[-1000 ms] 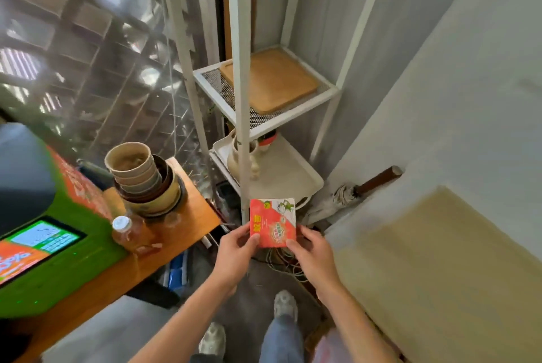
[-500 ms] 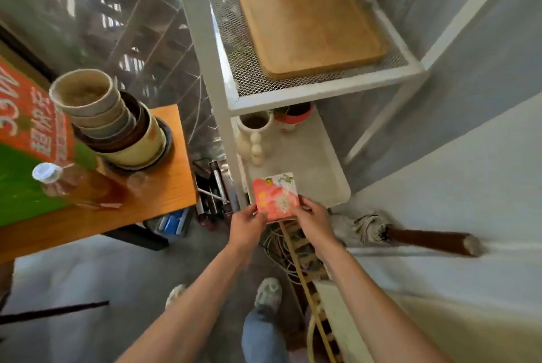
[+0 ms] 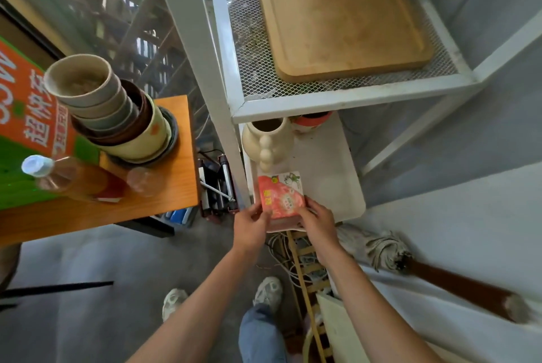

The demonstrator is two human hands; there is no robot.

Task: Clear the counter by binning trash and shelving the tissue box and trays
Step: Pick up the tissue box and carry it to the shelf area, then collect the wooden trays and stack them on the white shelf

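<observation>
Bottle: a clear plastic bottle [image 3: 63,178] with a white cap lies tilted on the wooden counter [image 3: 123,210], its amber liquid showing.
Bowl stack: nested bowls [image 3: 114,110] stand on the counter behind the bottle, near the counter's right edge.
Left hand: the left hand [image 3: 250,223] grasps the left edge of the tissue pack [image 3: 281,194], thumb on top and fingers curled beneath.
Tissue pack: red and white, printed, held flat just over the front left corner of the white lower tray [image 3: 328,163], in front of the cream vase [image 3: 268,139]; whether it touches the tray I cannot tell.
Right hand: the right hand [image 3: 318,220] pinches the pack's near right corner, fingers bent over it.
Upper shelf: a wooden tray [image 3: 343,16] lies flat on the white mesh shelf [image 3: 249,48] above the vase.
Floor, right: a folded umbrella [image 3: 425,266] with a brown handle lies against the wall.
</observation>
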